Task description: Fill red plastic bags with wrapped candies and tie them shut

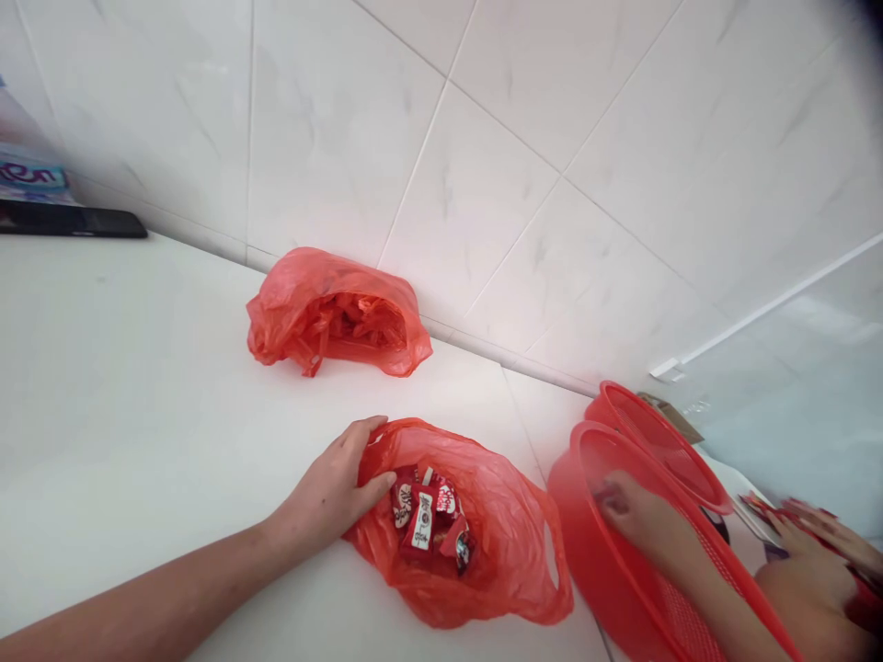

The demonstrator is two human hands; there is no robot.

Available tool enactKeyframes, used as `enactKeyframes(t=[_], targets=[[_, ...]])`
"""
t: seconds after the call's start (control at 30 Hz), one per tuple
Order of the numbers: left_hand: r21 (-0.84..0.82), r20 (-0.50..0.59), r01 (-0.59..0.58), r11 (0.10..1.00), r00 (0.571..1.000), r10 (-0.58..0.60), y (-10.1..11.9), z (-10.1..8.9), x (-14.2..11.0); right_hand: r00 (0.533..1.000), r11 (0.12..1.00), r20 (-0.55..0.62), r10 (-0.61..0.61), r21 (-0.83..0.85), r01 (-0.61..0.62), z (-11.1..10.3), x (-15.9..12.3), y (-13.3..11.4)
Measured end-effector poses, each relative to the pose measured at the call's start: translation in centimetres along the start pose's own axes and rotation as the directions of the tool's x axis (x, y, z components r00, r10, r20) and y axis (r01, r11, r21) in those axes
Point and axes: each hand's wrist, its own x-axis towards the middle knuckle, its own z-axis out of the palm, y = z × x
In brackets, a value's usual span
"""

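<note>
A red plastic bag (497, 460) lies open on the white table, with several small red-wrapped candies (424, 519) inside. My left hand (351, 478) is closed on the bag's left rim, thumb inside and fingers outside. To the right, my right hand (631, 506) reaches over the near rim into a red plastic basket (586, 542). Its fingers are curled together and a little blurred; whatever they may hold cannot be made out.
Another red plastic bag (290, 285), with crumpled plastic inside, stands by the tiled wall (386, 138). Behind the near basket is a second red basket (655, 432). A black phone (89, 221) lies at the far left. Another person's hands (807, 552) are at the right edge.
</note>
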Motion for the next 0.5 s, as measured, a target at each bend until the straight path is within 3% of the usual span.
enactKeyframes(t=[0.1, 0.2, 0.33, 0.4, 0.5], targets=[[-0.02, -0.009, -0.009, 1.0, 1.0, 0.009, 0.2, -0.2, -0.1, 1.0, 0.999, -0.017, 0.011, 0.045, -0.01, -1.7, 0.0, -2.2], [-0.035, -0.017, -0.011, 0.999, 1.0, 0.01, 0.4, -0.4, -0.2, 0.995, 0.989, -0.063, -0.081, 0.118, 0.088, -3.4, -2.0, -6.7], [-0.065, -0.027, -0.012, 0.998, 1.0, 0.011, 0.6, -0.4, -0.2, 0.973, 0.97, 0.058, -0.221, 0.114, 0.214, -3.1, -4.3, -12.2], [-0.087, -0.032, -0.006, 0.996, 0.999, 0.003, 0.6, -0.4, -0.2, 0.974, 0.975, 0.08, -0.211, 0.094, 0.203, -2.4, -4.8, -13.2], [-0.119, -0.044, 0.003, 0.993, 0.999, -0.009, 0.7, -0.8, -0.2, 0.993, 0.987, 0.046, -0.108, 0.127, 0.101, -1.3, -5.7, -12.4]])
